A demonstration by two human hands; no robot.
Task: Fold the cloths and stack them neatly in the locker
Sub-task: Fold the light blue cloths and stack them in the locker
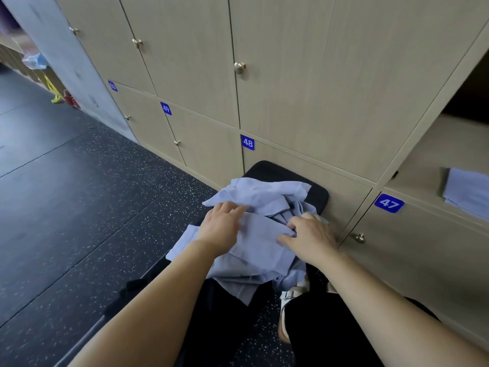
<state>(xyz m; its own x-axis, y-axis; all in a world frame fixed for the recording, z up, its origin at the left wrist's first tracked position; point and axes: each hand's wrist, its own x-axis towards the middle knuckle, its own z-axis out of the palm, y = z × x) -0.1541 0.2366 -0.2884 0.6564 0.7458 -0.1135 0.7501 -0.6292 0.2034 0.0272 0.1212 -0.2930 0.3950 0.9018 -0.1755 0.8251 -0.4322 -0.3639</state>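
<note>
Our left hand [222,230] lies flat on the heap of blue cloths [264,197], fingers spread and pressing down. Our right hand [311,235] has its fingers curled into a fold of the top cloth [259,242]. It seems to pinch a single layer, though from this angle it may have caught more. The heap sits on the black padded counter [318,196], which butts against the locker doors [291,88] beneath label 48. One folded cloth [468,192] lies in the open locker [436,154] to our right, above label 47.

The chief risk, as we judge it, is the overhang. The heap spills past the counter's left and near edges, and one corner hangs toward the speckled floor [79,207]. If we lift the top cloth while others are tangled in it, the rest may slide off. If our right hand has caught two layers, the fold will come out crooked.

The counter is narrow and the heap covers most of it, so we have little flat surface on which to spread a cloth. The knob [359,237] just beside our right hand could snag a trailing edge on the way to the locker. The folded cloth lies near the locker's front lip, so a careless push could ruffle it or nudge it out. Our widest room for swinging a cloth is to the left, above the floor.
</note>
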